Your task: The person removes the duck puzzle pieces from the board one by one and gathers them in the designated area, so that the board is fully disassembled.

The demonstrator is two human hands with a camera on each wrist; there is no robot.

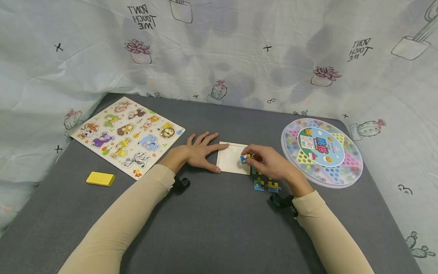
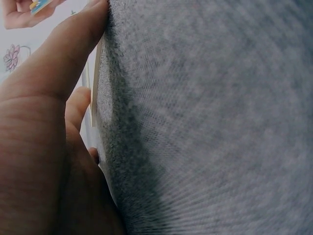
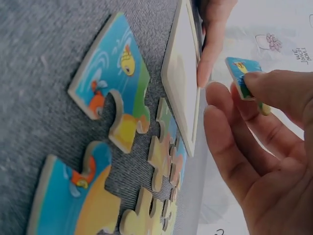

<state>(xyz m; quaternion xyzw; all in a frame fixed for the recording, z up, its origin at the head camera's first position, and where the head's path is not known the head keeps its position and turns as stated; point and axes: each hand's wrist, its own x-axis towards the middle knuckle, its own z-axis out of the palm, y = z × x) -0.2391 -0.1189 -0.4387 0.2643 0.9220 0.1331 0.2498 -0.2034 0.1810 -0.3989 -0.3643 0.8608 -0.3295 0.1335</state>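
A pale wooden puzzle tray [image 1: 232,160] with a raised rim lies flat in the middle of the table. My left hand [image 1: 200,151] is spread beside it, thumb and index finger touching its left edge. Over the tray's right part, my right hand [image 1: 268,161] pinches a blue jigsaw piece [image 3: 243,73] with a yellow fish between thumb and fingers. Several loose jigsaw pieces [image 3: 115,78] with sea pictures lie on the table right of the tray, partly hidden by the right hand in the head view. The left wrist view shows mostly cloth and the left thumb [image 2: 54,63].
At the left lies a board of animal pictures [image 1: 155,154], with a yellow block [image 1: 100,179] before it. A round Chinese checkers box [image 1: 321,148] lies at the right. Printed cloth [image 1: 239,57] hangs behind the grey table [image 1: 212,228].
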